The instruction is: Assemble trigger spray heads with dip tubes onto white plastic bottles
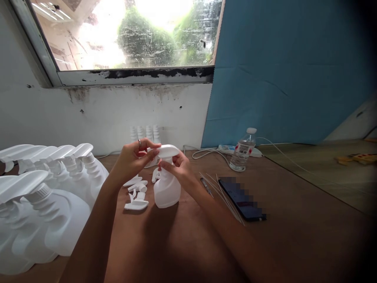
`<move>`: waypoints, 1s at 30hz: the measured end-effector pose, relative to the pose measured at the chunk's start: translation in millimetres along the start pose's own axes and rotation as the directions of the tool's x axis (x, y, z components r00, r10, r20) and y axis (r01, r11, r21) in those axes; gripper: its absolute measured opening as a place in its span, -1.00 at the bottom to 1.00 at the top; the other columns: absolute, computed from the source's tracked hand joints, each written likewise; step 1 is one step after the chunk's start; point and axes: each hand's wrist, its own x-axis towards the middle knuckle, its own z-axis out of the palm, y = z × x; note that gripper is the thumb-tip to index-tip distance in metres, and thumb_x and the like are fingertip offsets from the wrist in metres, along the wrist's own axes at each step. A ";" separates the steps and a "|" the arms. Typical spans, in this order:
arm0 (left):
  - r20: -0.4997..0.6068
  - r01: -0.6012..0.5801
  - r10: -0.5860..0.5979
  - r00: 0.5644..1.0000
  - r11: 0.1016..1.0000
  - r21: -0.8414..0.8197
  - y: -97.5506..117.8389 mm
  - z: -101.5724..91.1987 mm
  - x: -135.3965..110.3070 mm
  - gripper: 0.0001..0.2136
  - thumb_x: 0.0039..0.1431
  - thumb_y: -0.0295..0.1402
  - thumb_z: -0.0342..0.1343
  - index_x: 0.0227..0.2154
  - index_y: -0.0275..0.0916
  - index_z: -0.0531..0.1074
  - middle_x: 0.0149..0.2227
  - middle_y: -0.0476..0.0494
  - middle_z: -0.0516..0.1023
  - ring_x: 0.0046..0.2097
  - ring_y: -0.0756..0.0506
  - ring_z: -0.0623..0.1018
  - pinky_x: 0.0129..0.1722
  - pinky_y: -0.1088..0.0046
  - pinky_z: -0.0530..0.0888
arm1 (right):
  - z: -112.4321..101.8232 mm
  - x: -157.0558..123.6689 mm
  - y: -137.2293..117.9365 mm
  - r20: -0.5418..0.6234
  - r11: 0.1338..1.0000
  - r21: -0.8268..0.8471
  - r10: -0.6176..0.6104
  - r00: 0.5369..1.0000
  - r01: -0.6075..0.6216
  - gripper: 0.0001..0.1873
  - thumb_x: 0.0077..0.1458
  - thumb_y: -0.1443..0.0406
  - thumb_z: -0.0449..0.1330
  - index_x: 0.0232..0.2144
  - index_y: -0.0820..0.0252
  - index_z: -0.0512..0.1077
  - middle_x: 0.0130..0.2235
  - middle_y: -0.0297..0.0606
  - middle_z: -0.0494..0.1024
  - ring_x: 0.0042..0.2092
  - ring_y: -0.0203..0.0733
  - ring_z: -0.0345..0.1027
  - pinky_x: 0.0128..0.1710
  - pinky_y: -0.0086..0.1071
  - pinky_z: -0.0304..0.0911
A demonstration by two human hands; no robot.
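Both hands are clamped on one job: your left hand (132, 156) grips the trigger head (167, 151), your right hand (176, 166) its neck on the bottle (166, 190); keep it square.

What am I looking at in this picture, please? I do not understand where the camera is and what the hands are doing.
The camera sits on a person's head and looks down at their own two bare hands over a brown table. There is only this one view. The left hand and the right hand both hold the white spray head on top of a white bottle that stands on the table. Loose white spray parts lie just left of it. At the far left stand many finished spray bottles. To the right lie thin tubes, a dark phone and a clear water bottle. Behind are a window and a blue board.
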 end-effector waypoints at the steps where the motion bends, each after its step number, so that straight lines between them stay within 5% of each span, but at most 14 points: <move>1: -0.001 -0.001 0.001 1.000 1.000 0.007 0.4 -0.2 -0.3 -0.81 0.28 -0.26 0.23 -0.21 -0.31 0.49 -0.28 -0.16 0.45 -0.32 -0.11 0.44 -0.36 0.53 0.44 | -0.3 -0.3 -0.3 0.014 1.000 0.002 -0.006 1.000 0.006 -0.53 -0.07 0.14 0.38 -0.13 0.16 0.37 -0.36 -0.32 0.51 -0.38 -0.24 0.41 -0.36 -0.33 0.35; 5: 0.004 0.005 -0.005 1.000 1.000 0.005 2.0 -0.3 -1.7 -0.82 0.28 -0.27 0.23 -0.21 -0.31 0.49 -0.27 -0.16 0.44 -0.27 -0.13 0.46 -0.32 0.51 0.45 | -1.9 -2.7 -4.3 0.092 1.000 0.009 0.018 0.996 -0.019 -0.64 0.01 0.08 0.31 -0.24 0.21 0.43 -0.34 -0.26 0.52 -0.35 -0.22 0.41 -0.35 -0.32 0.35; 18: 0.005 0.023 -0.023 1.000 0.999 -0.029 0.9 3.2 -0.2 -0.81 0.30 -0.26 0.23 -0.18 -0.30 0.47 -0.27 -0.15 0.45 -0.32 -0.11 0.46 -0.39 0.54 0.43 | 6.3 -4.5 -0.2 -0.029 0.990 -0.126 -0.060 0.998 0.056 -0.61 0.03 0.10 0.30 -0.17 0.18 0.35 -0.38 -0.30 0.50 -0.38 -0.24 0.40 -0.39 -0.34 0.34; 21: 0.005 0.015 -0.015 1.000 0.999 0.030 2.9 3.8 0.4 -0.80 0.32 -0.24 0.19 -0.15 -0.28 0.47 -0.23 -0.15 0.45 -0.25 -0.16 0.47 -0.30 0.44 0.46 | 10.2 -4.6 -1.2 -0.097 0.960 -0.271 -0.096 0.991 0.067 -0.59 -0.04 0.08 0.34 -0.24 0.18 0.36 -0.38 -0.30 0.50 -0.37 -0.22 0.40 -0.38 -0.33 0.33; 25: -0.039 -0.093 0.104 0.994 0.971 0.221 22.2 7.0 -0.7 -0.85 0.33 -0.27 0.16 -0.15 -0.24 0.47 -0.09 -0.15 0.41 -0.06 -0.25 0.42 -0.11 0.30 0.45 | 19.0 -3.0 -5.1 -0.270 0.835 -0.546 -0.100 0.958 -0.066 -0.56 -0.30 0.09 0.46 -0.45 0.17 0.37 -0.48 -0.32 0.51 -0.44 -0.20 0.39 -0.43 -0.33 0.29; 30: -0.088 -0.151 0.184 0.979 0.945 0.291 69.1 20.8 -17.6 -0.95 0.34 -0.37 0.14 -0.22 -0.20 0.49 -0.16 -0.13 0.43 -0.14 -0.26 0.45 -0.11 0.22 0.45 | 16.5 0.5 -8.8 -0.270 0.717 -0.691 -0.143 0.952 -0.088 -0.74 -0.14 0.18 0.35 -0.56 0.15 0.35 -0.57 -0.31 0.48 -0.49 -0.15 0.40 -0.42 -0.28 0.30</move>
